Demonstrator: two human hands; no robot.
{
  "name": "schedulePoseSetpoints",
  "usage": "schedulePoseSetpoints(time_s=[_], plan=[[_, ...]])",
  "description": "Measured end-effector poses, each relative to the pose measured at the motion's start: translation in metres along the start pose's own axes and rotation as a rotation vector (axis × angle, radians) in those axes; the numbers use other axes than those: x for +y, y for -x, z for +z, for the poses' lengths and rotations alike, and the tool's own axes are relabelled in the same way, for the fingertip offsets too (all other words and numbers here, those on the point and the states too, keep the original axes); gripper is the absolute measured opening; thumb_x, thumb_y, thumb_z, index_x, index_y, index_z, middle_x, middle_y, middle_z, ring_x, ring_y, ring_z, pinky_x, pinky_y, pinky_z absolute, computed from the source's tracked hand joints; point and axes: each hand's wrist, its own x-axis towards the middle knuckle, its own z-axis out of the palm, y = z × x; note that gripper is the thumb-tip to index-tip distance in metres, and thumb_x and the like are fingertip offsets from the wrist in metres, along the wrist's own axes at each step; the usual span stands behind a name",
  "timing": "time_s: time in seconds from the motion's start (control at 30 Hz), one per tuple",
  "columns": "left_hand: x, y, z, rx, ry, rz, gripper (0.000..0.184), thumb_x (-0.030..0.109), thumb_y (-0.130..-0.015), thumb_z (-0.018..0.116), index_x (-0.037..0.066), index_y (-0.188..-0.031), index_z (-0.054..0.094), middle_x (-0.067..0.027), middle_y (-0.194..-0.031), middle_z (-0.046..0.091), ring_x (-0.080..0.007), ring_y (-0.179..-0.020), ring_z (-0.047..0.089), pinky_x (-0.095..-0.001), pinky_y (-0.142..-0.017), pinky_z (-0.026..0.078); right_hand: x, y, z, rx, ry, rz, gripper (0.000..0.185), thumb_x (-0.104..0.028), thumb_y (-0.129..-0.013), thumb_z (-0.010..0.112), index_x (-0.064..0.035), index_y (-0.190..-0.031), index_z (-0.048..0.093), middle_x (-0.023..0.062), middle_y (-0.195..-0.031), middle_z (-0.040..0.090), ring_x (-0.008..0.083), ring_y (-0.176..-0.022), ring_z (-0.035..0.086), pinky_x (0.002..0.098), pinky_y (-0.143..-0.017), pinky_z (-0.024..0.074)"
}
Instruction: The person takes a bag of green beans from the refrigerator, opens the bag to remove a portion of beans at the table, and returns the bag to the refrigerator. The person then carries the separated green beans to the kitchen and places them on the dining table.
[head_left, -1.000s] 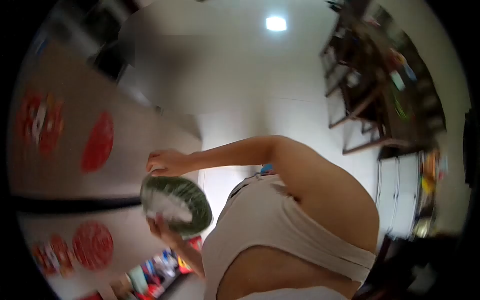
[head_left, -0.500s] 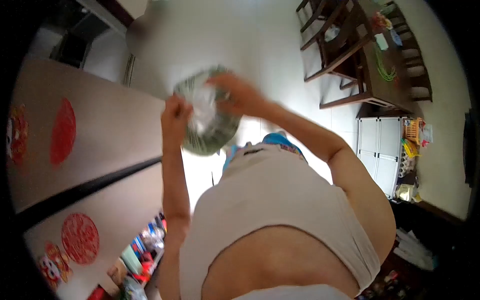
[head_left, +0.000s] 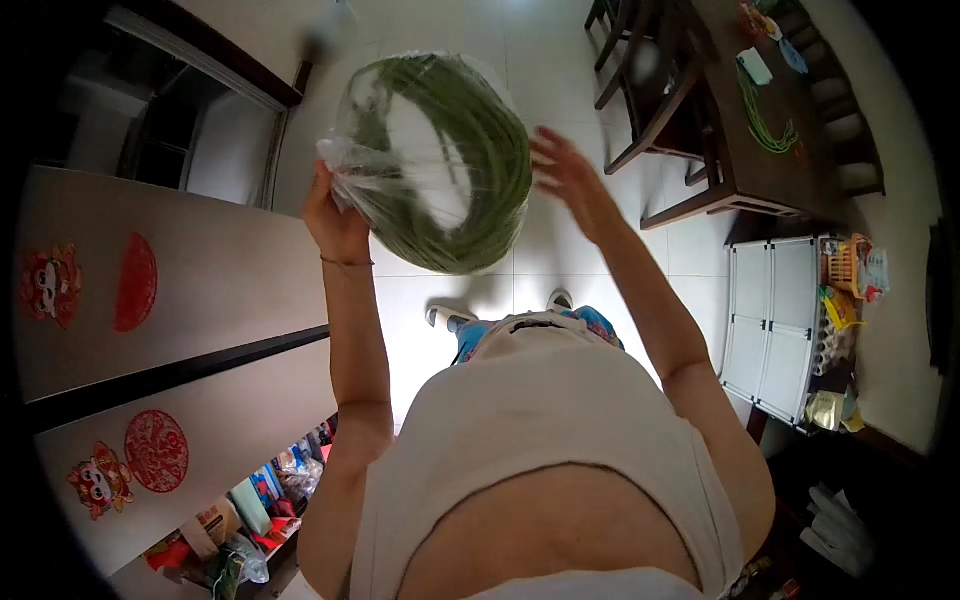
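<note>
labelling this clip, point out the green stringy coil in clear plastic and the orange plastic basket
Green stringy coil in clear plastic [head_left: 498, 160]: head view, on its right-hand band.
Orange plastic basket [head_left: 845, 265]: head view, on its openwork side.

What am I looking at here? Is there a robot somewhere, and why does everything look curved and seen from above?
There is no robot: these are a person's own bare hands. One camera, worn on the head, takes every picture, looking forward and down, so you see the person's pale top from above. The view is very wide and bends toward its edges.

The left hand grips the gathered plastic of a clear bag. Inside is a ring of long, thin green strands. The right hand is open by the bag's other side; I cannot tell whether it touches.

On the dark wooden table lie a smaller green loop and a small whitish item.
</note>
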Motion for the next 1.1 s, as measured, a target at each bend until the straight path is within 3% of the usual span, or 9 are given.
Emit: schedulePoseSetpoints(time_s=[0.07, 0.17, 0.23, 0.37, 0.47, 0.57, 0.8, 0.87, 1.1], plan=[[-0.009, 0.003, -0.012, -0.063, 0.028, 0.002, 0.033, 0.023, -0.087, 0.046, 0.001, -0.112, 0.045, -0.0106, -0.108, 0.052, -0.0231, -0.1, 0.049, -0.0371, -0.088, 0.038, 0.022, -0.012, 0.022, -0.127, -0.275, 0.155, 0.065, -0.045, -0.077, 0.058, -0.0031, -0.122, 0.037, 0.0105, -0.118, 0.046, 0.0218, -0.108, 0.044, 0.0375, -0.091, 0.0358], [-0.014, 0.016, -0.01, 0.092, -0.019, -0.067, 0.033, 0.023, -0.087, 0.045, 0.0, -0.112, 0.046, -0.0105, -0.107, 0.052, -0.0231, -0.1, 0.049, -0.0361, -0.088, 0.038, 0.031, -0.016, 0.038, -0.099, -0.233, 0.403, 0.053, -0.025, -0.073, 0.067, 0.0006, -0.113, 0.045, 0.0099, -0.105, 0.053, 0.0205, -0.098, 0.051, 0.0339, -0.085, 0.0411], [-0.022, 0.015, -0.018, -0.013, -0.128, -0.099, 0.033, 0.021, -0.087, 0.043, -0.001, -0.112, 0.046, -0.0106, -0.11, 0.051, -0.0223, -0.1, 0.049, -0.035, -0.088, 0.039, 0.049, -0.012, 0.032, -0.085, -0.337, 0.333, 0.045, -0.015, -0.068, 0.071, 0.0024, -0.104, 0.05, 0.0098, -0.096, 0.056, 0.0194, -0.088, 0.055, 0.033, -0.08, 0.0447], [-0.072, 0.014, 0.021, -0.094, -0.375, -0.275, 0.034, 0.017, -0.086, 0.043, -0.002, -0.114, 0.045, -0.0105, -0.108, 0.052, -0.0206, -0.104, 0.047, -0.0347, -0.089, 0.038, 0.054, 0.028, -0.009, 0.174, -0.449, 0.153, 0.045, -0.015, -0.068, 0.069, 0.0051, -0.104, 0.05, 0.0128, -0.096, 0.055, 0.0219, -0.088, 0.054, 0.0349, -0.08, 0.0438], [-0.146, 0.014, 0.036, -0.449, -0.626, -0.218, 0.028, 0.014, -0.086, 0.044, -0.002, -0.108, 0.05, -0.0078, -0.099, 0.054, -0.0164, -0.098, 0.048, -0.0291, -0.086, 0.038, 0.053, 0.087, -0.058, 0.527, -0.548, 0.093, 0.045, -0.014, -0.069, 0.068, 0.0054, -0.105, 0.049, 0.0126, -0.094, 0.056, 0.0215, -0.083, 0.056, 0.0335, -0.076, 0.046], [-0.205, 0.032, 0.123, -0.937, -0.59, -0.371, 0.022, 0.013, -0.085, 0.047, -0.002, -0.1, 0.051, -0.005, -0.093, 0.052, -0.0119, -0.09, 0.047, -0.0232, -0.08, 0.036, 0.047, 0.142, -0.128, 0.76, -0.612, 0.018, 0.044, -0.016, -0.07, 0.067, 0.0044, -0.105, 0.049, 0.0118, -0.092, 0.056, 0.0213, -0.081, 0.057, 0.0331, -0.073, 0.047], [-0.407, 0.062, 0.237, -0.973, -0.743, -0.109, 0.014, 0.016, -0.081, 0.057, 0.004, -0.088, 0.056, 0.002, -0.08, 0.049, -0.008, -0.077, 0.044, -0.0216, -0.071, 0.034, 0.027, 0.212, -0.273, 1.069, -0.538, -0.26, 0.045, -0.014, -0.073, 0.065, 0.0004, -0.111, 0.046, 0.008, -0.099, 0.054, 0.0184, -0.088, 0.053, 0.0312, -0.077, 0.0428], [-0.446, 0.056, 0.259, -0.981, -0.706, -0.166, 0.013, 0.015, -0.081, 0.057, 0.004, -0.087, 0.055, 0.0028, -0.078, 0.047, -0.0075, -0.074, 0.043, -0.0217, -0.069, 0.035, 0.031, 0.204, -0.312, 1.099, -0.517, -0.315, 0.046, -0.014, -0.073, 0.065, 0.0007, -0.113, 0.045, 0.008, -0.101, 0.054, 0.0187, -0.091, 0.051, 0.0308, -0.08, 0.0411], [-0.582, 0.017, 0.334, -0.948, -0.792, -0.276, 0.014, 0.014, -0.083, 0.053, 0.001, -0.084, 0.054, 0.003, -0.072, 0.045, -0.0085, -0.067, 0.039, -0.0245, -0.064, 0.035, 0.038, 0.157, -0.482, 1.194, -0.335, -0.121, 0.053, -0.02, -0.072, 0.067, 0.0041, -0.112, 0.044, 0.0127, -0.101, 0.053, 0.0221, -0.091, 0.052, 0.0323, -0.078, 0.0424]])
